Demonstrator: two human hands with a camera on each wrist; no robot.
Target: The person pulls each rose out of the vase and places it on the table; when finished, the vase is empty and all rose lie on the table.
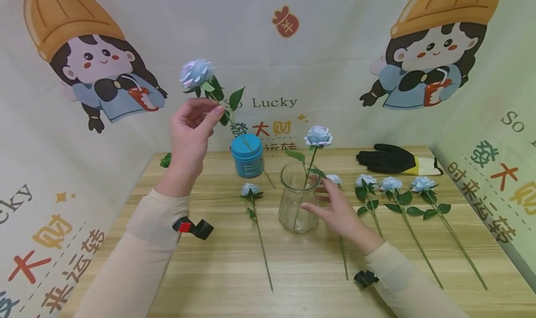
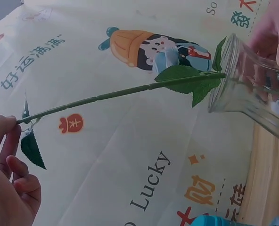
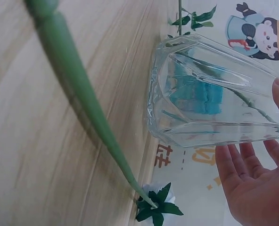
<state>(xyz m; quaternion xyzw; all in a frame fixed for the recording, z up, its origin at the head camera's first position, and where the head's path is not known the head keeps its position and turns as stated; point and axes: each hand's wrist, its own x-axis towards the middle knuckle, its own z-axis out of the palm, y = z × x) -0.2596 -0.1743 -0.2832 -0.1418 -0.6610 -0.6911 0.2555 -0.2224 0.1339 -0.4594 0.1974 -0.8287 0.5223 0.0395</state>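
My left hand [image 1: 190, 127] is raised on the left and pinches an artificial blue rose [image 1: 197, 74] by its upper stem, between thumb and fingers. The rose's stem slants down to the right, passing in front of the blue tub; its bloom is outside the left wrist view. Low on the right, my right hand [image 1: 341, 211] holds a clear glass vase [image 1: 289, 211] at its side, thumb in front and fingers at the right edge. Inside the vase another blue rose [image 1: 318, 136] leans, bloom above the rim. The vase stands on the wooden table [image 1: 209, 262].
A single rose [image 1: 259, 234] lies left of the vase, and several more, such as one rose [image 1: 423, 184], lie to its right. A blue lidded tub [image 1: 248, 157] stands at the back. Farther right lies a black work glove [image 1: 389, 160]. Printed cloth surrounds the table.
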